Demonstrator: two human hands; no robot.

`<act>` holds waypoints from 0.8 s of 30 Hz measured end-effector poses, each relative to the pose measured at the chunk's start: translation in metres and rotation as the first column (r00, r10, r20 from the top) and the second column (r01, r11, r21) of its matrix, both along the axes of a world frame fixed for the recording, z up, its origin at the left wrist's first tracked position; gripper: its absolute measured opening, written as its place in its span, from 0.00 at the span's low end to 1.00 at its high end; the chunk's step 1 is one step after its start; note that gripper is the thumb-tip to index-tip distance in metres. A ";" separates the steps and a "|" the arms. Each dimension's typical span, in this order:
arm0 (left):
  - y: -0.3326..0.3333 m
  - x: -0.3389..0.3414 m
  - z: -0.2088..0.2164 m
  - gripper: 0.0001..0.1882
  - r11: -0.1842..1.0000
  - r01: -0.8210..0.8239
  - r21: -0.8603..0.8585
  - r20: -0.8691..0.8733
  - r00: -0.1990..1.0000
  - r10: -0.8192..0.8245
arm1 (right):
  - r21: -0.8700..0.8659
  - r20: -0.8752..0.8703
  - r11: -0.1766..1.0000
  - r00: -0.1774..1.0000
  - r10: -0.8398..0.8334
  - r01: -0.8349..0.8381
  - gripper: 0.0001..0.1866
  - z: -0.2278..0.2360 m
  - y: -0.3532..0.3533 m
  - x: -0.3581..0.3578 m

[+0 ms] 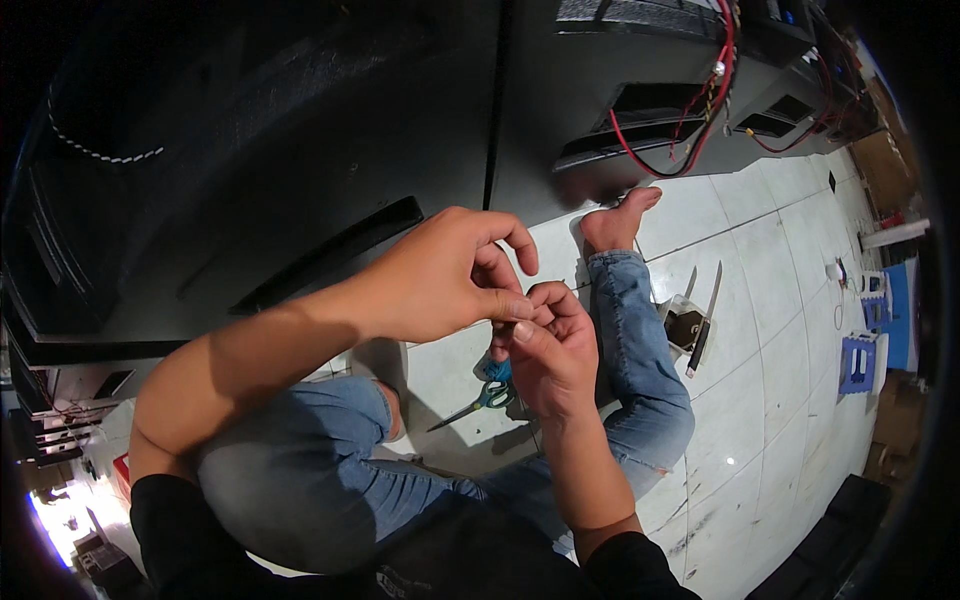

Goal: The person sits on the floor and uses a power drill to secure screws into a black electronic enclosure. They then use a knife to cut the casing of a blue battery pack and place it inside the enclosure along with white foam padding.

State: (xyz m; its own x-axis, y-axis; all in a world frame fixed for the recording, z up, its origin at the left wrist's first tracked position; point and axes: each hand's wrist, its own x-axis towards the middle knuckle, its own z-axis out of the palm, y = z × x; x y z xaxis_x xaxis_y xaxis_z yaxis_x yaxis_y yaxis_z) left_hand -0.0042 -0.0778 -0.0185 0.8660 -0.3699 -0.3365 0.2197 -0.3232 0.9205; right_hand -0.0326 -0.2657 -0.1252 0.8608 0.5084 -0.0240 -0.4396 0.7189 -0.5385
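Note:
My left hand (452, 272) and my right hand (556, 352) meet in front of the black cabinet, above the floor between my legs. Thumb and fingers of both are pinched together at the tips. Whatever is between them is too small or too hidden to make out. Below the hands, scissors (493, 396) with green-and-dark handles lie on the tiles, blades to the left. A bright blue item (497, 368) sits by their handles, partly hidden by my right hand. Beyond my right leg a cutter knife (704, 330) rests across a small clear container (683, 328) with dark contents.
Large black cabinets (330, 140) stand close ahead. Red, black and yellow wires (722, 75) hang from an opening at the upper right, and a black-and-white twisted cord (100, 155) hangs at the left. Blue-and-white plastic stools (858, 365) stand on the tiled floor (770, 350) at far right.

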 end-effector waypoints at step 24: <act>0.070 -0.026 0.078 0.56 0.172 -0.746 0.643 0.752 0.574 -0.324 | -0.831 -0.121 0.552 0.945 -0.303 0.071 0.10 -0.344 -0.109 0.143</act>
State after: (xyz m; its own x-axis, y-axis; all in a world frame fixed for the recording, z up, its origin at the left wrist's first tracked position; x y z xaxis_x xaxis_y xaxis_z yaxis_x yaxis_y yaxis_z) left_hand -0.0297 -0.0079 0.0594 0.8867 -0.0307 0.4613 0.0566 -0.9831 -0.1741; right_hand 0.1099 -0.3748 -0.4693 0.8421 0.0014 -0.5393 -0.5360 0.1115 -0.8368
